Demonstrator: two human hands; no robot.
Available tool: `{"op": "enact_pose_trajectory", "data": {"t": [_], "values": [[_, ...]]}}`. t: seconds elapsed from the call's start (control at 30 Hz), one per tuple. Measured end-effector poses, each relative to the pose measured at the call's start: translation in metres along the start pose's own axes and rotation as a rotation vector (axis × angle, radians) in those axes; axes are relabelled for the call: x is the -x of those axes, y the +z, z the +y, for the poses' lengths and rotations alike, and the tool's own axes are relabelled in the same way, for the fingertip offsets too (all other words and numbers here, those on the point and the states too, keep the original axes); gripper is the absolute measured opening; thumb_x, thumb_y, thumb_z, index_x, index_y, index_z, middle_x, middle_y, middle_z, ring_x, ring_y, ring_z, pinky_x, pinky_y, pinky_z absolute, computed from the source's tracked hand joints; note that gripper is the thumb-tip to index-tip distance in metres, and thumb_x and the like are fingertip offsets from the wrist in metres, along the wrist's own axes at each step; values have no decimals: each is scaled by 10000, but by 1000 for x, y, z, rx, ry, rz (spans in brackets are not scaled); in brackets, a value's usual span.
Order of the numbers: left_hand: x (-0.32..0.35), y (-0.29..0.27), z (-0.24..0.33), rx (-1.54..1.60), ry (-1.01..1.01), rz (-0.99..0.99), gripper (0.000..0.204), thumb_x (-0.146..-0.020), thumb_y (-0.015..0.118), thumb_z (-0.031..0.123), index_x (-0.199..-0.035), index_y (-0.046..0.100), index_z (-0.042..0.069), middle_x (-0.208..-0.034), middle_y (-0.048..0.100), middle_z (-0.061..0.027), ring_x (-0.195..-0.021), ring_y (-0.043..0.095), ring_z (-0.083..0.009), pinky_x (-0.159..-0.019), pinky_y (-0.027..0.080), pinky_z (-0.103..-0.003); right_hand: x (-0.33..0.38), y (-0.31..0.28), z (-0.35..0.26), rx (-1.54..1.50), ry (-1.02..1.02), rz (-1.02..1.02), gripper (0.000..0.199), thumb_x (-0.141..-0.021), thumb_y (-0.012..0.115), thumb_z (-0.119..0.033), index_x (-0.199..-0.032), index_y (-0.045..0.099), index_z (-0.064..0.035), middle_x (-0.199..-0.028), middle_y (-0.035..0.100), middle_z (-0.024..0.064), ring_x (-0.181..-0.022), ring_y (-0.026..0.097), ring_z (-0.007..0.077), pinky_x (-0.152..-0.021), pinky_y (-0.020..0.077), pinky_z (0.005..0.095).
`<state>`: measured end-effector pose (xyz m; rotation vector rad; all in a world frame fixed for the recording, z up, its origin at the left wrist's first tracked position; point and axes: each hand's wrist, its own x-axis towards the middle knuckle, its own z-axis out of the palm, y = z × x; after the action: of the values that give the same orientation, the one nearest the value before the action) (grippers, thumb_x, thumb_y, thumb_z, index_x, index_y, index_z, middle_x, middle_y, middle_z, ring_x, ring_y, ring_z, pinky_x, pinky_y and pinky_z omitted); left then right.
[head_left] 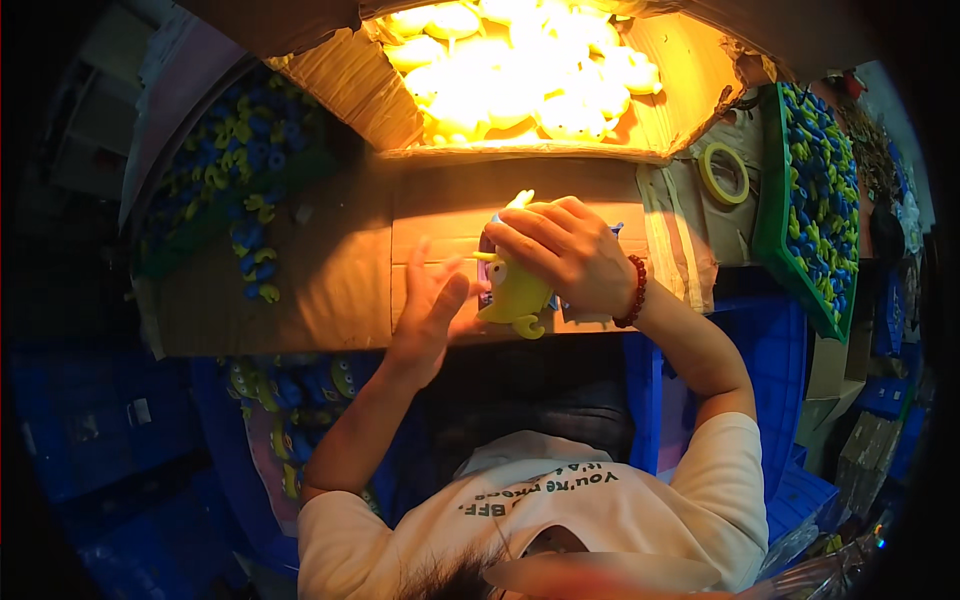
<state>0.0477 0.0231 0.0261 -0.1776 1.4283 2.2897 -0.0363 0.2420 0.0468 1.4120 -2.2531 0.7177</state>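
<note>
My right hand [575,255], with a red bead bracelet at its wrist, is wrapped over a yellow-green plastic toy head [517,298]. An eye shows on the toy's side, and curled yellow bits stick out at its upper and lower ends. Just left of it, my left hand [430,315] is slightly blurred, its fingers apart and nothing visibly held. Its fingertips are close to the toy; whether they touch cannot be made out. Partly hidden behind the toy is something purple and blue on the cardboard work surface [330,265].
Beyond the work surface, a brightly lit cardboard box [395,110] holds yellow toy parts. A yellow tape roll [724,173] lies right of it. Green trays with small blue and yellow pieces stand right [770,215] and left. A blue crate [225,420] with toy figures sits below left.
</note>
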Motion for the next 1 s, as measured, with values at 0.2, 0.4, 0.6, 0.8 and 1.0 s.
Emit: {"op": "enact_pose_trajectory", "data": {"t": [0.2, 0.4, 0.6, 0.8, 1.0], "values": [[-12, 10, 38, -560, 218, -264, 1019, -845, 833, 142, -1591, 141, 106, -1451, 422, -128, -1314, 486, -213, -984, 518, -346, -16, 9, -20, -25, -115, -19, 496, -800, 661, -211, -1270, 618, -58, -1118, 661, 104, -979, 671, 259, -782, 519, 367], [-15, 3, 41, -223, -12, -166, 928, -840, 845, 179, -1548, 256, 61, -1411, 493, -114, -1270, 524, -183, -1040, 468, -338, -18, -5, 1, -255, -65, 52, 756, -749, 809, -359, -1421, 523, -162, -1387, 512, 145, -1227, 549, 321, -986, 468, 446], [-35, -23, 22, -243, -27, 206, 699, -923, 748, 167, -1480, 348, 33, -1348, 525, -126, -1228, 541, -195, -1025, 483, -337, 46, -18, 34, -172, 290, -423, 1102, -579, 938, -370, -1521, 408, -154, -1560, 322, 261, -1449, 308, 461, -1164, 304, 565], [-48, -12, 2, -355, -60, 210, 669, -929, 698, 106, -1472, 315, 23, -1341, 515, -152, -1232, 529, -208, -1034, 471, -341, 66, 1, 32, -115, 270, -460, 1032, -643, 904, -414, -1511, 415, -146, -1495, 380, 299, -1447, 316, 442, -1140, 277, 583], [-45, -2, -3, -560, -24, 228, 698, -935, 675, 92, -1493, 257, 43, -1394, 465, -163, -1252, 514, -221, -1054, 453, -362, 69, 6, 33, -139, 277, -380, 976, -653, 893, -448, -1470, 460, -135, -1459, 417, 276, -1380, 398, 417, -1122, 283, 576]]}}
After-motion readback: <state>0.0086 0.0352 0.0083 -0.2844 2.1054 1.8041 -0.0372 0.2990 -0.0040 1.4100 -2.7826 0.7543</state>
